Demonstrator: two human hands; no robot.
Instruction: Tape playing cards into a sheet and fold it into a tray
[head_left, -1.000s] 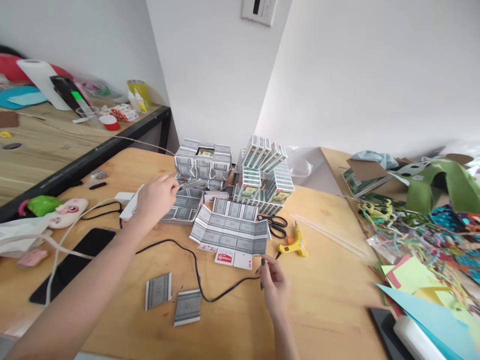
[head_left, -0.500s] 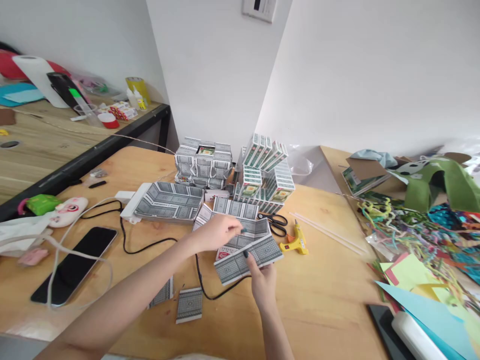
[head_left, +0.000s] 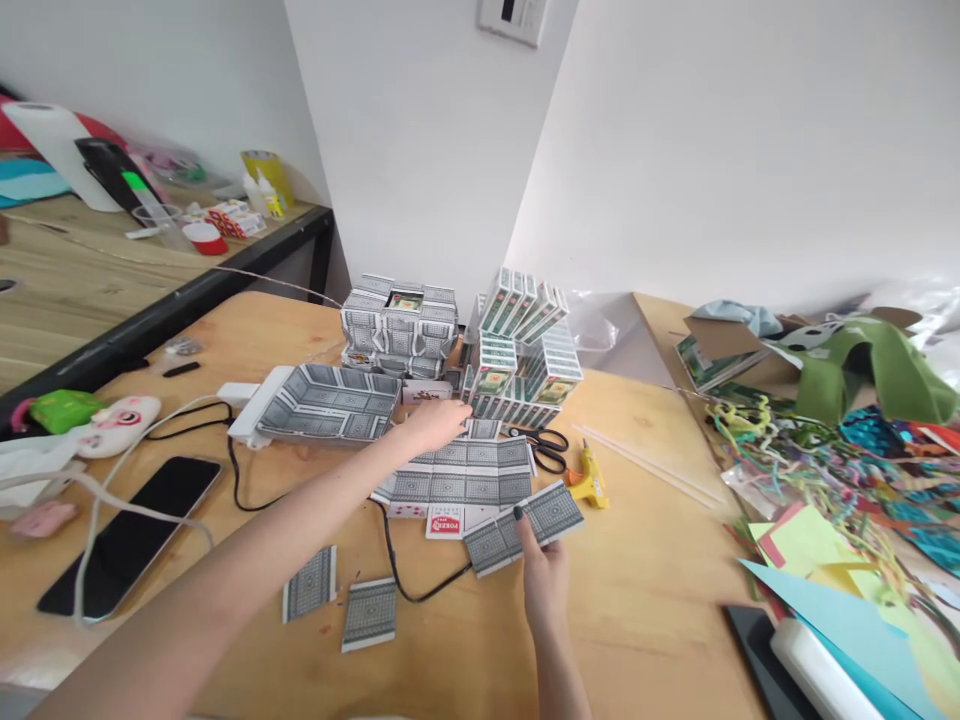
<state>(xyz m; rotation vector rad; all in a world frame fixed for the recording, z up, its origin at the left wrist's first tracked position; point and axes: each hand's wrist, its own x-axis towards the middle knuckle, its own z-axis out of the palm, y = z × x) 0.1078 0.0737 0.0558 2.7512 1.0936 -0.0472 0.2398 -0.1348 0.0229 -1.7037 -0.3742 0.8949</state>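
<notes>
Standing over a wooden table [head_left: 652, 590], the person pinches a strip of joined playing cards [head_left: 523, 527] in the right hand [head_left: 541, 575], thumb on top, the strip tilted just off the tabletop. Two loose cards [head_left: 341, 598] lie face down near the front edge, left of a black cable [head_left: 409, 585]. Just beyond the strip lies a flat sheet of glued cards [head_left: 461, 482]. The left hand [head_left: 435, 422] reaches over that sheet's far edge, fingers curled on something too small to tell. A card tray [head_left: 330, 403] sits to its left; scissors [head_left: 546, 447] and a yellow glue gun [head_left: 589, 482] to its right. Stacked card decks [head_left: 525, 350] stand farthest back, against the wall.
</notes>
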